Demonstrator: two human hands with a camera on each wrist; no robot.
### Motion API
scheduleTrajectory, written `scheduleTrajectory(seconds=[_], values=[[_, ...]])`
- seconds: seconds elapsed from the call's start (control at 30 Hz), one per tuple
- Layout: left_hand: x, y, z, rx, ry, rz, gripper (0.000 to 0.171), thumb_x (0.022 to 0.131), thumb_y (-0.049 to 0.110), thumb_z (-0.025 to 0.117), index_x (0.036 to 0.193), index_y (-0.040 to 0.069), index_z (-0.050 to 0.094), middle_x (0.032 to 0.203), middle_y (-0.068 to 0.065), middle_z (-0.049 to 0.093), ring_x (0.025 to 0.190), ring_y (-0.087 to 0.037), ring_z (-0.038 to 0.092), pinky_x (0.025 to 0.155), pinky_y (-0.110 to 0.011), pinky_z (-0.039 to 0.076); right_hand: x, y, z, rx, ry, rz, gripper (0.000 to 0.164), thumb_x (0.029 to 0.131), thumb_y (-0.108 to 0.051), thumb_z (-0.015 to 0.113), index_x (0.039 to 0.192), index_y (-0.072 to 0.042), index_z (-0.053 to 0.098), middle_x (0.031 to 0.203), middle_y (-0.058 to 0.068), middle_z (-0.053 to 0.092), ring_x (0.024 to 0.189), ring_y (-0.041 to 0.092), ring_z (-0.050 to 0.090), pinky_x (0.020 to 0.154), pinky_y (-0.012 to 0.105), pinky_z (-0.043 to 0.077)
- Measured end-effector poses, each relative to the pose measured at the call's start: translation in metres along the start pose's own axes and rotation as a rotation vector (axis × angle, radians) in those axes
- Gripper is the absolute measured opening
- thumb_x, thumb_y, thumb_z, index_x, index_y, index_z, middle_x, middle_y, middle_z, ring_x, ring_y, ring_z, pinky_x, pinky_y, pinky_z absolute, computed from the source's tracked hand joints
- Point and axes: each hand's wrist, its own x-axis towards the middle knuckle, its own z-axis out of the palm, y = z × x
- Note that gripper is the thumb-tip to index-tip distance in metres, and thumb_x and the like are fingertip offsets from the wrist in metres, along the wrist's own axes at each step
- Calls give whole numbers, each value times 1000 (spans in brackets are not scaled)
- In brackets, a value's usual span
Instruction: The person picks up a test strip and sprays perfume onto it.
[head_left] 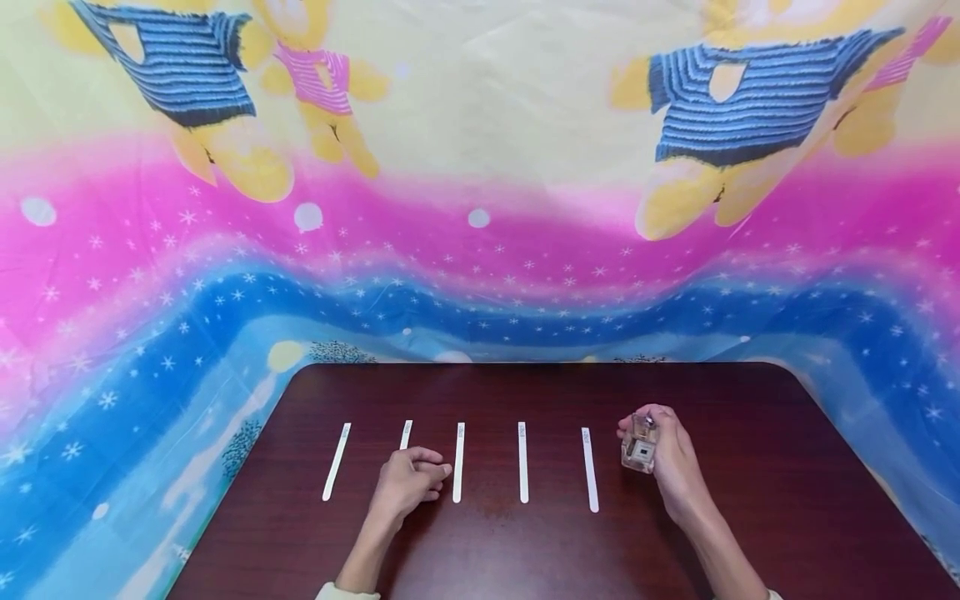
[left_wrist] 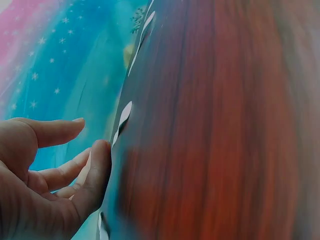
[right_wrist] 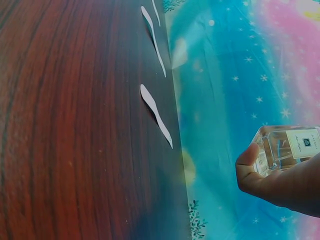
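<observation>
Gripped in my right hand (head_left: pixel 679 467), a small clear glass perfume bottle (head_left: pixel 637 455) with a pale label is raised near the right end of a row of white paper strips. The right wrist view shows the bottle (right_wrist: pixel 280 150) lying along the fingers, its label facing out. My left hand (head_left: pixel 408 483) is over the second strip from the left (head_left: pixel 406 433) and covers its lower part. Its fingers are loosely bent, thumb apart, with nothing held, as the left wrist view shows. Just right of its fingertips lies the middle strip (head_left: pixel 459 462).
On the dark red-brown wooden table (head_left: pixel 480 550) the row continues with a far-left strip (head_left: pixel 337 462) and two right-hand strips, one (head_left: pixel 522 462) left of the other (head_left: pixel 590 471). Small print marks their far ends. A patterned cloth (head_left: pixel 480 250) hangs behind the table.
</observation>
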Motion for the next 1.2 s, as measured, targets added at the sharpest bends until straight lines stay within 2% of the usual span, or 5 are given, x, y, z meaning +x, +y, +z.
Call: scheduleTrajectory(seconds=[0.17, 0.37, 0.63, 0.93, 1.2], values=[[3, 0, 13, 10, 20, 16, 27, 88, 7, 82, 108, -9, 73, 86, -13, 80, 69, -15, 71, 63, -30, 66, 0, 0, -1, 8, 3, -13, 41, 119, -35, 18, 122, -5, 46, 98, -17, 70, 98, 3, 71, 80, 25, 64], [7, 1, 21, 89, 46, 43, 24, 86, 6, 83, 103, -7, 73, 82, -12, 80, 66, -13, 71, 60, -28, 64, 0, 0, -1, 20, 2, -22, 40, 119, -34, 19, 121, -5, 46, 97, -16, 70, 97, 3, 71, 80, 25, 63], [9, 5, 27, 331, 105, 93, 27, 78, 9, 91, 97, 0, 74, 73, -1, 79, 52, -7, 63, 51, -26, 51, 0, 0, 0, 21, -6, -33, 41, 119, -35, 19, 121, -4, 46, 98, -15, 71, 98, 3, 72, 81, 25, 63], [9, 8, 33, 513, 157, 159, 34, 67, 5, 95, 96, 7, 75, 74, 5, 77, 69, -8, 69, 74, -39, 58, -1, 0, -1, 24, -9, -29, 42, 119, -35, 19, 122, -3, 46, 100, -13, 71, 97, 3, 71, 81, 26, 64], [6, 10, 36, 628, 209, 223, 37, 65, 9, 99, 93, 6, 75, 69, 5, 73, 71, -15, 70, 70, -40, 59, 0, 0, -1, 25, -15, -40, 43, 119, -36, 19, 121, -3, 46, 98, -15, 70, 99, 5, 72, 81, 25, 64]])
